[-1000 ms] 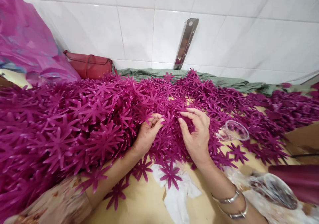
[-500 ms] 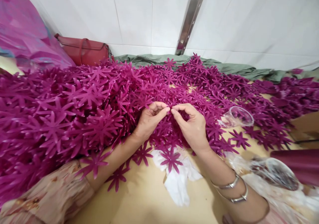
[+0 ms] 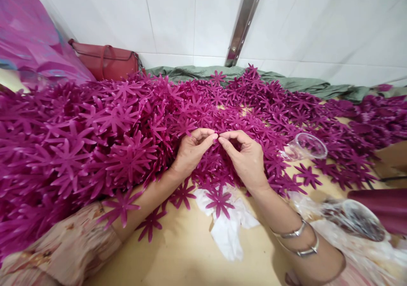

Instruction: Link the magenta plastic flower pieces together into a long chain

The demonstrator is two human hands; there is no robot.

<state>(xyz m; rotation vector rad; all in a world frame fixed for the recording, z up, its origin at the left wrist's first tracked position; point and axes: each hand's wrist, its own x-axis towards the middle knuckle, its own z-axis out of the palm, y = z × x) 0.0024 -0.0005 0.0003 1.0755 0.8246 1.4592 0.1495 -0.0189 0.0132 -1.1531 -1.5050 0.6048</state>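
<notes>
My left hand (image 3: 193,152) and my right hand (image 3: 244,154) meet tip to tip over a heap of magenta star-shaped artificial flower pieces (image 3: 130,158). Thumb and forefinger of each hand are pinched together. A speck of magenta shows between the fingertips, but what they hold is too small to make out against the heap. One loose flower piece (image 3: 220,202) lies on a crumpled white tissue (image 3: 226,237) below the hands. Another flower piece (image 3: 121,207) rests against my left forearm.
A clear plastic cup (image 3: 310,146) lies on its side at the right. Plastic bags with a lidded tub (image 3: 362,220) are by my right forearm. At the back are a red handbag (image 3: 108,61), green cloth (image 3: 190,73) and a metal bracket (image 3: 244,23) on the tiled wall.
The hands keep nearly the same pinch at the same spot, the fingertips shifting only slightly. The camera view has tilted a little.
</notes>
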